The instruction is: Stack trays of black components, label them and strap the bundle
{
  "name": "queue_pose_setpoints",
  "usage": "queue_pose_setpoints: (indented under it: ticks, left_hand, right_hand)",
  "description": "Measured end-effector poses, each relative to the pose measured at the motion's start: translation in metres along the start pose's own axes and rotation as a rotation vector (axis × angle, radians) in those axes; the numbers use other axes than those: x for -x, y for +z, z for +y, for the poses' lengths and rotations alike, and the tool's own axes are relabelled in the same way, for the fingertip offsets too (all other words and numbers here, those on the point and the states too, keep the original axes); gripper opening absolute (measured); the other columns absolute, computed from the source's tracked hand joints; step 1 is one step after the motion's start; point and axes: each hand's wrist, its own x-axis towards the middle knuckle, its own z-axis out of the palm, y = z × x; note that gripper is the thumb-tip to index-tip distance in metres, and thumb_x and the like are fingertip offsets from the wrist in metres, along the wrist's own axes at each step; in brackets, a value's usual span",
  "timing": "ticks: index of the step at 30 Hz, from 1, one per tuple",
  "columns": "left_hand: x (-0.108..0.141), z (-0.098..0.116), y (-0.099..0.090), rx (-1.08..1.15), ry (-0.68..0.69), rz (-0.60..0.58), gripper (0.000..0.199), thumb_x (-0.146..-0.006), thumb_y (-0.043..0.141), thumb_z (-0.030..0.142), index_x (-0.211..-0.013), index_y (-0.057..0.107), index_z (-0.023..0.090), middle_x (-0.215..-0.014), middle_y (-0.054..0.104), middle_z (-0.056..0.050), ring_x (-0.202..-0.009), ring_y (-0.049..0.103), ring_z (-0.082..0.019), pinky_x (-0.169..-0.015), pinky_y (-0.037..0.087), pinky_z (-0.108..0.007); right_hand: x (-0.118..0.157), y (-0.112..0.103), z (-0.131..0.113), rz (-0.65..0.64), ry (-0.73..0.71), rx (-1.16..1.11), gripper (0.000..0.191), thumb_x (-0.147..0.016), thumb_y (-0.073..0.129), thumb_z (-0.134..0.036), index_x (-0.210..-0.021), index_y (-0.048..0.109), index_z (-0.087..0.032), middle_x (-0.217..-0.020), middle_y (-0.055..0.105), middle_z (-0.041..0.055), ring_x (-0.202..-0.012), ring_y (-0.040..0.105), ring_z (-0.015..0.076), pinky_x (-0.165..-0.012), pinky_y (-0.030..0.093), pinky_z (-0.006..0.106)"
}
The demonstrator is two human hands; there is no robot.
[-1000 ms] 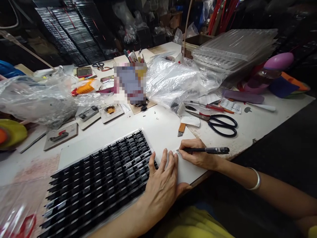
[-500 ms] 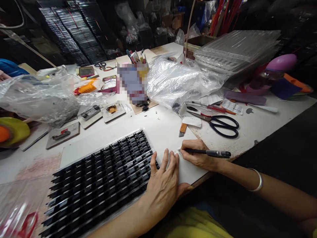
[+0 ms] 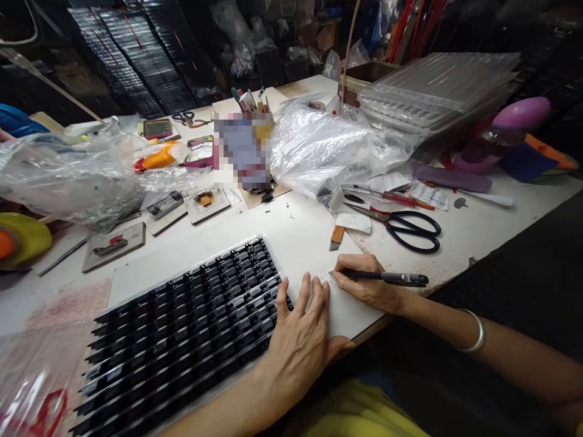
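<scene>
Rows of small black plastic parts (image 3: 191, 321) fill a rectangular tray with a clear plastic rim (image 3: 274, 251) at the left, slanting across the white worktop. Just right of it, the left hand (image 3: 298, 332) lies palm down with fingers spread and nothing in its grasp; its little finger is at the tray's right edge, whether touching or only overlapping in view I cannot tell, and its thumb hooks by the table's near edge. Right beside the left fingertips, tiny dark handwritten marks (image 3: 325, 280) sit on a flat white surface (image 3: 353, 314), paper or board being hard to tell. Next comes the slim black pen (image 3: 403, 278), its tip at the marks and its barrel sloping back rightward, pinched firmly between the thumb and fingers of the right hand (image 3: 370, 285), with the rear end sticking out well past the knuckles. The step in hand looks like writing; a further stroke would call for small finger movements, the left palm steadying the surface. Farthest right, beyond the pen, black-handled metal scissors (image 3: 413, 232) lie untouched, apart from both hands.
</scene>
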Motion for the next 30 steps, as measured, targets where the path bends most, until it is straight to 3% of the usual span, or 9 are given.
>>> queue_pose_setpoints:
  ticks: [30]
  left_hand:
    - [0.0007,0.0005,-0.0001,0.001,0.004,-0.004,0.072,-0.089,0.026,0.063,-0.128,0.05,0.008,-0.13,0.057,-0.013,-0.128,0.04,-0.03,-0.108,0.01,-0.051]
  right_hand:
    - [-0.0013,-0.0001,-0.0036,0.006,-0.008,0.036,0.022,-0.082,0.048,-0.013,-0.062,0.041,-0.019,-0.056,0.039,-0.0054,-0.052,0.036,0.0082,-0.053,0.03,0.023]
